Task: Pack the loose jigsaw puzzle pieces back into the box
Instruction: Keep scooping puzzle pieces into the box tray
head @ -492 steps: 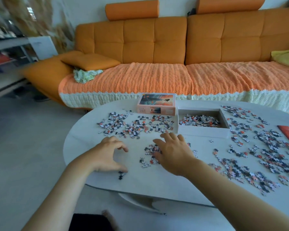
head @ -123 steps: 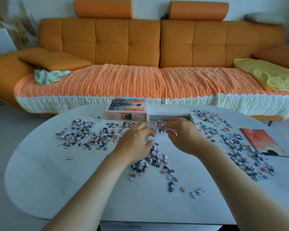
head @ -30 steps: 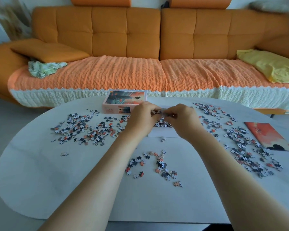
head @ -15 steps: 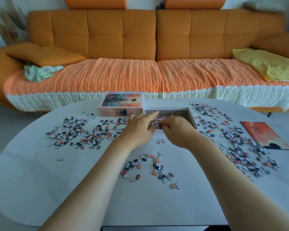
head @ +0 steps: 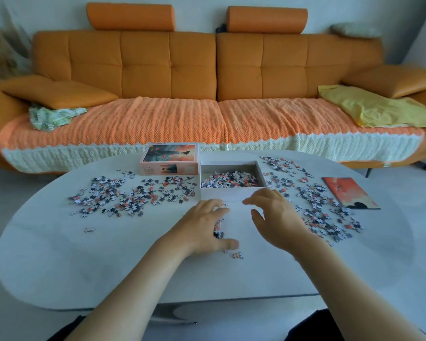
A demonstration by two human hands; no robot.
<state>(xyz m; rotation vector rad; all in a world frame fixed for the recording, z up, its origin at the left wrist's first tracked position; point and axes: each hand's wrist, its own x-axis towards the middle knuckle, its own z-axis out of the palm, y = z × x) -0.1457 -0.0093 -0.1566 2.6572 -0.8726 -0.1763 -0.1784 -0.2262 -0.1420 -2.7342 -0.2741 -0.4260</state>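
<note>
The open white box (head: 231, 194) stands at the table's middle back with a heap of pieces inside. In front of it, my left hand (head: 202, 228) lies cupped over a small cluster of loose pieces (head: 219, 228), fingers and thumb spread around them. To the right, my right hand (head: 274, 217) hovers with spread fingers and holds nothing. A broad scatter of pieces (head: 133, 194) covers the table left of the box. Another scatter (head: 326, 214) lies to the right. One or two stray pieces (head: 237, 255) sit near my left thumb.
The box lid (head: 170, 158) with the picture stands left of the box. An orange picture card (head: 348, 196) lies at the right of the white oval table (head: 108, 262). One lone piece (head: 89, 229) sits at the left. An orange sofa fills the background.
Both hands have drawn back from the box toward me. They now sit over the small cluster in front of the box, whose inside is now uncovered.
</note>
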